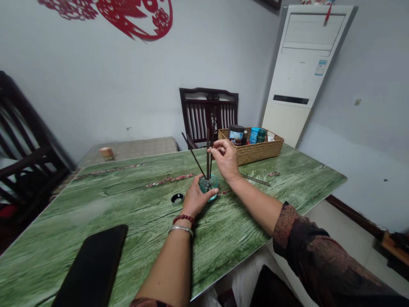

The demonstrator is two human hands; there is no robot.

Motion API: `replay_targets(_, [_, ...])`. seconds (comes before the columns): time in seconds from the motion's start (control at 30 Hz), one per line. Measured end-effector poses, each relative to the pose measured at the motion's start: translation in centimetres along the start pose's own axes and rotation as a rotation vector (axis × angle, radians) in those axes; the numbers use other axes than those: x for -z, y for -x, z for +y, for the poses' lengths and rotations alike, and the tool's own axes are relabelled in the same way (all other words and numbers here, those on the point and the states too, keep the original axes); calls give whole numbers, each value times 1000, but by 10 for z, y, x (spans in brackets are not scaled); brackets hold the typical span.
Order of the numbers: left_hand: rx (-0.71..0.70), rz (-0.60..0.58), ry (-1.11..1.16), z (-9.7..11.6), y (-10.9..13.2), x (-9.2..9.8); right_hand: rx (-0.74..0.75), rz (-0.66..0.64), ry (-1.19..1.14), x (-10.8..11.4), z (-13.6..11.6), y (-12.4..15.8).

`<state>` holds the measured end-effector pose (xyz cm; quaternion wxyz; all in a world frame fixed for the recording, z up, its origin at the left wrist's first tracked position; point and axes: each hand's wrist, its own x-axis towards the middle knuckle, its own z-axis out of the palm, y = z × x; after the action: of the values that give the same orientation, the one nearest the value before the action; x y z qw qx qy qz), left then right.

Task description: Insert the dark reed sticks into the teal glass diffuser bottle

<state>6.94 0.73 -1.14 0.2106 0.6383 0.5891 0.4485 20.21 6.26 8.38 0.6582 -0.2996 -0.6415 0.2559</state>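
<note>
Left hand (pixel 195 198) set against the side of a small teal glass jar (pixel 208 186), left fingers (pixel 201 188) curled onto the glass and clenched there; the far side of the grip is hidden. The jar stands on a green wood-grain table (pixel 134 213), directly under the right fingers. Dark sticks (pixel 208 153) stand in the jar, most near upright, one leaning out to the left at a steep tilt. Right hand (pixel 225 159) is raised above the jar, right fingertips (pixel 213 144) drawn together at the upper part of the upright sticks; whether they actually pinch the sticks or sit just beside them cannot be told from this view. A loose stick (pixel 255 180) lies on the table to the right of the right wrist. A black lid (pixel 177 198) sits just left of the left fingers. A black phone (pixel 92 266) lies well below them, near the table edge. A woven basket (pixel 251 148) holding jars and bottles stands beyond the right fingers. A bead bracelet (pixel 183 219) and a silver bangle (pixel 181 230) are worn on the left wrist.
</note>
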Motion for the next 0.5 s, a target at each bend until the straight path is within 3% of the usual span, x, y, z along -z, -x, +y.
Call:
replay_targets(0.27, [8, 9, 44, 4, 2, 1, -80, -72, 182, 1, 8, 19])
replay_targets(0.37, [5, 5, 30, 4, 2, 2, -38, -45, 267, 25, 17, 21])
replay_targets(0.5, [21, 2, 13, 7, 3, 2, -35, 65, 497, 82, 44, 23])
